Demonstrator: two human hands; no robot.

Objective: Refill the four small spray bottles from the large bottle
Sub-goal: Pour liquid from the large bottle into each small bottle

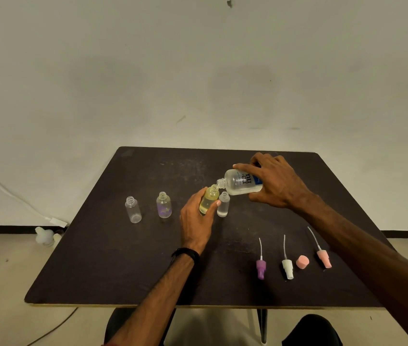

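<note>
My right hand [276,182] grips the large clear bottle [240,182], tipped on its side with its open neck touching the mouth of a small yellowish bottle [209,199]. My left hand [195,222] holds that small bottle, tilted slightly, just above the dark table [123,258]. A small clear bottle [223,204] with liquid stands right beside it. Farther left stand a purple-tinted small bottle [164,205] and an uncapped clear one [133,209].
Three spray heads with dip tubes lie near the front right: purple [261,267], white [287,267] and pink [324,257], plus a pink cap [302,261]. A white bottle [44,236] and a cable lie on the floor at the left.
</note>
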